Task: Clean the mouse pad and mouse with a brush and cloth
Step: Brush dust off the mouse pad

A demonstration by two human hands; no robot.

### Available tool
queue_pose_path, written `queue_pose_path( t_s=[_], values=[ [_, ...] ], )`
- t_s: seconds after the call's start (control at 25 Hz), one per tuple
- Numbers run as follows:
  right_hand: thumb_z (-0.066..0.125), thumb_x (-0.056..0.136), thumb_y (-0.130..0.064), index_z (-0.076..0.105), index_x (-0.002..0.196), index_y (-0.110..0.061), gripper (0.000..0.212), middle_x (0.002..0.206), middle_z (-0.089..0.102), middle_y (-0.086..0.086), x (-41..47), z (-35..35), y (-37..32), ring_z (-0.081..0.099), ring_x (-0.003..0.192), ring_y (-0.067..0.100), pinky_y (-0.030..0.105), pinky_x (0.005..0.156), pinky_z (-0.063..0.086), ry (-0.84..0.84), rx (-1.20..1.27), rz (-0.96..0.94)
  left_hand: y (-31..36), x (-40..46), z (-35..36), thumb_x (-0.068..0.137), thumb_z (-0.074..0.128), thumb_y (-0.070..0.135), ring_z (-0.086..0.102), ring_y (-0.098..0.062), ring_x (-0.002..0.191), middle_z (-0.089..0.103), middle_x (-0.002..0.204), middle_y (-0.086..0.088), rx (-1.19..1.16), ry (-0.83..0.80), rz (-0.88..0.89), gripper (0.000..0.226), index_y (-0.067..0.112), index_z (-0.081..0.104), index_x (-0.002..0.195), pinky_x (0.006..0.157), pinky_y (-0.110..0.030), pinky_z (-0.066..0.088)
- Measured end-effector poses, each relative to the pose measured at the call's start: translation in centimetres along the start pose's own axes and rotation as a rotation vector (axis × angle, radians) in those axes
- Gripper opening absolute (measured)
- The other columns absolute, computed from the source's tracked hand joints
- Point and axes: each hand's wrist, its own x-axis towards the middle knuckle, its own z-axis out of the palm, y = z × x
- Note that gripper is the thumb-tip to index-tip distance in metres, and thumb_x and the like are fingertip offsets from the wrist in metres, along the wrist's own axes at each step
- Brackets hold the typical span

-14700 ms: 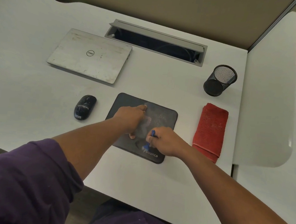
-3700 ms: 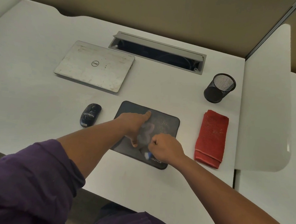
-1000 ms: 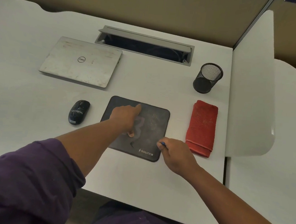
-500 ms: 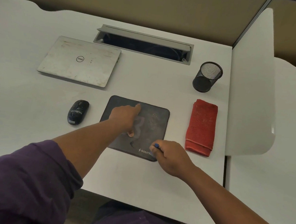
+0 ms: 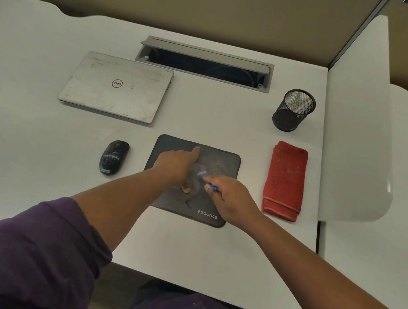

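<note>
Dark fabric mouse pad sits mid-worktop, pale dust smeared across its centre and far-right area. Your left hand pins it: index finger stretched toward the far edge, thumb pressing nearer you, other fingers hidden under the hand, can't tell how they lie. Your right hand pinches the small blue brush between thumb and curled fingers, bristle end on the pad just beside your left hand. Risks as I read them: the pin is only two contact points on the left half, so a hard stroke toward the right could rotate or skate the pad on the smooth worktop. Short strokes near your left hand just shuffle dust under your palm instead of off the pad. Sweeping right throws debris onto the folded red cloth, lying close by on that side, which you need clean for wiping. Sweeping left sends it toward the black mouse, already visibly dusty and not yet touched. Brush handle is short, grip is fingertip-only, so it could flick out under pressure.
</note>
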Motion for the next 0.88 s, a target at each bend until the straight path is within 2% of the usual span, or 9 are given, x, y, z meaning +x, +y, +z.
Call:
queue_pose_path(
  t_s=[0.08, 0.2, 0.28, 0.36, 0.52, 0.64, 0.72, 0.8, 0.88],
  values=[
    [0.048, 0.102, -0.031, 0.066, 0.126, -0.019, 0.032, 0.117, 0.070, 0.003, 1.5, 0.0, -0.7, 0.063, 0.107, 0.026, 0.035, 0.086, 0.049, -0.047, -0.042, 0.021, -0.2, 0.1, 0.1, 0.055, 0.092, 0.050, 0.063, -0.028, 0.110, 0.063, 0.121, -0.003, 0.008, 0.005, 0.019, 0.135, 0.029, 0.008, 0.159, 0.069, -0.035, 0.039],
    [0.048, 0.102, -0.038, 0.069, 0.109, -0.032, 0.022, 0.103, 0.071, -0.004, 2.8, 0.4, -1.4, 0.064, 0.095, 0.021, 0.033, 0.072, 0.044, -0.203, -0.050, 0.091, -0.6, 0.2, 0.1, 0.054, 0.091, 0.056, 0.063, -0.028, 0.110, 0.063, 0.121, -0.003, 0.010, 0.009, 0.049, 0.137, 0.029, 0.007, 0.158, 0.069, -0.034, 0.040],
    [0.046, 0.101, -0.040, 0.064, 0.091, -0.032, 0.022, 0.087, 0.068, -0.008, 3.0, 0.2, -1.7, 0.062, 0.082, 0.017, 0.033, 0.066, 0.043, -0.142, 0.024, 0.104, -0.7, 0.3, 0.1, 0.052, 0.090, 0.058, 0.064, -0.028, 0.110, 0.064, 0.120, -0.003, 0.019, 0.011, 0.067, 0.138, 0.028, 0.007, 0.158, 0.070, -0.034, 0.042],
    [0.045, 0.102, -0.040, 0.065, 0.095, -0.031, 0.024, 0.090, 0.068, -0.011, 3.0, 0.2, -1.8, 0.060, 0.083, 0.014, 0.034, 0.068, 0.044, -0.082, 0.013, 0.079, -1.0, 0.5, -0.1, 0.051, 0.091, 0.058, 0.063, -0.028, 0.110, 0.064, 0.120, -0.003, 0.012, 0.012, 0.071, 0.138, 0.028, 0.009, 0.157, 0.071, -0.035, 0.044],
    [0.038, 0.101, -0.047, 0.052, 0.076, -0.029, 0.034, 0.070, 0.060, -0.009, 2.4, 0.4, -2.1, 0.055, 0.067, 0.015, 0.033, 0.054, 0.035, -0.188, -0.126, 0.060, -1.1, 0.5, -0.3, 0.048, 0.091, 0.060, 0.063, -0.026, 0.108, 0.064, 0.117, -0.001, 0.009, 0.005, 0.087, 0.141, 0.028, 0.008, 0.157, 0.070, -0.034, 0.045],
    [0.037, 0.102, -0.044, 0.054, 0.084, -0.026, 0.031, 0.076, 0.062, -0.008, 1.4, 0.5, -1.8, 0.054, 0.069, 0.016, 0.035, 0.060, 0.043, -0.047, -0.119, 0.046, -1.4, 0.3, -0.5, 0.044, 0.091, 0.063, 0.062, -0.026, 0.111, 0.063, 0.119, 0.000, -0.021, -0.020, 0.088, 0.139, 0.030, 0.013, 0.154, 0.072, -0.034, 0.044],
    [0.039, 0.103, -0.043, 0.049, 0.081, -0.025, 0.030, 0.076, 0.061, -0.008, 0.6, 1.0, -1.5, 0.055, 0.070, 0.018, 0.037, 0.062, 0.045, -0.182, -0.134, 0.082, -1.5, 0.3, -0.8, 0.044, 0.091, 0.062, 0.062, -0.026, 0.109, 0.063, 0.119, 0.001, -0.039, -0.047, 0.088, 0.136, 0.031, 0.016, 0.153, 0.071, -0.034, 0.044],
    [0.043, 0.102, -0.043, 0.057, 0.085, -0.026, 0.028, 0.079, 0.066, -0.006, -0.2, 1.5, -1.6, 0.059, 0.072, 0.017, 0.039, 0.066, 0.048, -0.283, -0.007, 0.085, -1.5, 0.2, -1.1, 0.047, 0.091, 0.060, 0.063, -0.025, 0.104, 0.064, 0.115, 0.002, -0.039, -0.070, 0.090, 0.134, 0.032, 0.016, 0.154, 0.068, -0.032, 0.043],
    [0.050, 0.102, -0.039, 0.070, 0.107, -0.030, 0.023, 0.100, 0.072, -0.008, -0.5, 1.9, -1.8, 0.063, 0.087, 0.012, 0.025, 0.074, 0.049, -0.226, 0.067, 0.005, -1.6, 0.2, -1.4, 0.052, 0.091, 0.054, 0.062, -0.023, 0.092, 0.060, 0.100, 0.006, -0.044, -0.080, 0.087, 0.130, 0.032, 0.015, 0.155, 0.060, -0.029, 0.039]
  ],
)
